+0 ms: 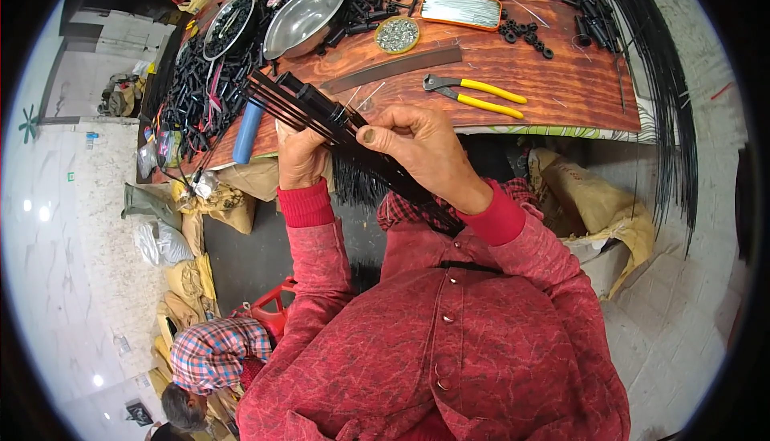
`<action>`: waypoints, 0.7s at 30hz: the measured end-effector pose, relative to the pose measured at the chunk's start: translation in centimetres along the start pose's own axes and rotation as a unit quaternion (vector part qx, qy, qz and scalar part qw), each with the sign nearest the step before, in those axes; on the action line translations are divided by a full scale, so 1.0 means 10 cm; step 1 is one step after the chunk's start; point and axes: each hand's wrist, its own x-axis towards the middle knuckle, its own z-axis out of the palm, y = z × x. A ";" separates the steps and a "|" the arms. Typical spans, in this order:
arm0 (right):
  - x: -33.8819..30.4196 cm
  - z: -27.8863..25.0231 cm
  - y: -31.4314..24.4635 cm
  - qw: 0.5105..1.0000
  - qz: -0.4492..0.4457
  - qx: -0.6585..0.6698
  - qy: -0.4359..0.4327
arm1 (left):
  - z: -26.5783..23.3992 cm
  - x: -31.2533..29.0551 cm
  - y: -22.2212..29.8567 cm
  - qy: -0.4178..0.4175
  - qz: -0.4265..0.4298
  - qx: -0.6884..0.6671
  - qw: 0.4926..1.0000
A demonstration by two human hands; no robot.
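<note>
Here, the left hand [303, 152] and right hand [429, 152] close fingers [383, 138] round black rods [377, 167]; yellow-handled pincers [475, 96] lie at two o'clock on the table [573, 80].

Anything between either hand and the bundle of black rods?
Nothing visible. The left hand holds the black rods, and the right hand is right at them. The yellow-handled pincers lie on the table beyond the right hand, not between it and the rods.
</note>
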 end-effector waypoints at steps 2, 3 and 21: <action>-0.01 0.04 -0.01 1.000 -0.004 0.002 0.018 | -0.02 0.01 -0.01 -0.002 -0.002 0.001 1.000; -0.01 0.05 -0.02 0.999 -0.015 -0.018 0.029 | -0.03 0.01 -0.02 -0.003 -0.004 0.001 1.000; -0.05 0.06 -0.02 0.997 0.028 -0.076 -0.009 | -0.24 -0.04 -0.30 -0.034 -0.035 -0.127 0.991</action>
